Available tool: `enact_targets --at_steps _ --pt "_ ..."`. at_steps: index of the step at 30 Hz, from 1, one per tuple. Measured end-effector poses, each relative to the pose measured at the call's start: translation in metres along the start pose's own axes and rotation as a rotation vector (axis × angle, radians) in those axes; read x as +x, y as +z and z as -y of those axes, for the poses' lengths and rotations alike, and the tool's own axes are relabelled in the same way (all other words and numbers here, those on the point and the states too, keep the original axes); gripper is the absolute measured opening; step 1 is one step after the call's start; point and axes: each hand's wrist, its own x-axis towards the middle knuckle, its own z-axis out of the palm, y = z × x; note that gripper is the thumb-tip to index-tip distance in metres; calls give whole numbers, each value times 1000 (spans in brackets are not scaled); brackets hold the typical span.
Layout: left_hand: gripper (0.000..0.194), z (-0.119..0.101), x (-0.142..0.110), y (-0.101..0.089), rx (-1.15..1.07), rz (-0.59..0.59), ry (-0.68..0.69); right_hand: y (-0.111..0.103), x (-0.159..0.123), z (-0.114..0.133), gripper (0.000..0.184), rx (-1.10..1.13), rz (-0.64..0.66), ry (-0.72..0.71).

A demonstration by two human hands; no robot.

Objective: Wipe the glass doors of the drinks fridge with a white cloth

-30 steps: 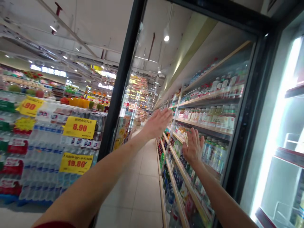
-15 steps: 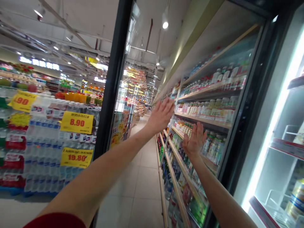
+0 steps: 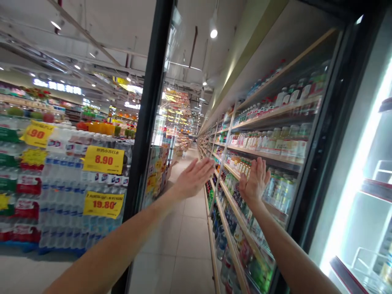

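Note:
A black-framed glass door (image 3: 148, 98) swings open in front of me, and shelves show through its pane. My left hand (image 3: 196, 178) is stretched out, fingers extended, near the middle of the glass; I see nothing in it. Higher toward the hinge side, my right hand (image 3: 254, 182) has its palm toward the pane with the fingers up and thumb apart. It looks flat against the glass and holds nothing visible. Whether the left palm presses the glass or hovers just off it, I cannot tell.
Beyond the glass, wooden shelves of bottled drinks (image 3: 283, 141) run along a tiled aisle (image 3: 191, 232). To the left stand stacked packs of bottled water (image 3: 63, 192) with yellow price signs (image 3: 104, 159). A lit refrigerator interior (image 3: 366, 163) with racks is at the right.
My left hand has moved down and to the left across the glass. The right hand stays nearly in place. The view has shifted slightly.

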Motion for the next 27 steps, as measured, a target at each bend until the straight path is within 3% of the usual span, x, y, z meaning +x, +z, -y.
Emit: enact_targets --at_steps 3,5,7,9,10,11,15,16,20,21,25,27 --pt "47 22 -11 -7 91 -147 -407 0 0 1 63 -3 1 -2" --pt "51 27 -18 -10 109 -196 -530 0 0 1 63 -8 0 -3" --pt "53 16 -27 -9 60 -141 -385 1 0 0 64 -10 0 1" --pt "55 0 -37 -7 -5 -33 -133 1 -1 0 64 -6 4 -1" --pt "55 -5 -41 -7 -15 -8 -88 1 -1 0 64 -2 7 -1" --pt "55 -7 -45 -7 -11 -1 -107 1 -1 0 64 2 9 1" --pt "57 4 -51 -9 56 -110 -450 0 0 0 63 6 13 8" --pt "58 5 -51 -9 52 -110 -445 0 0 0 63 5 9 9" --pt "55 -4 -43 -5 -9 14 -111 1 0 -1 64 1 4 1" --pt "53 -4 -39 -5 -7 21 -103 1 0 -1 64 1 6 2" --pt "52 6 -24 -4 69 -110 -499 1 0 -1 64 -3 4 1" --pt "54 4 -24 -4 45 -103 -477 1 0 -1 65 -5 4 -2"
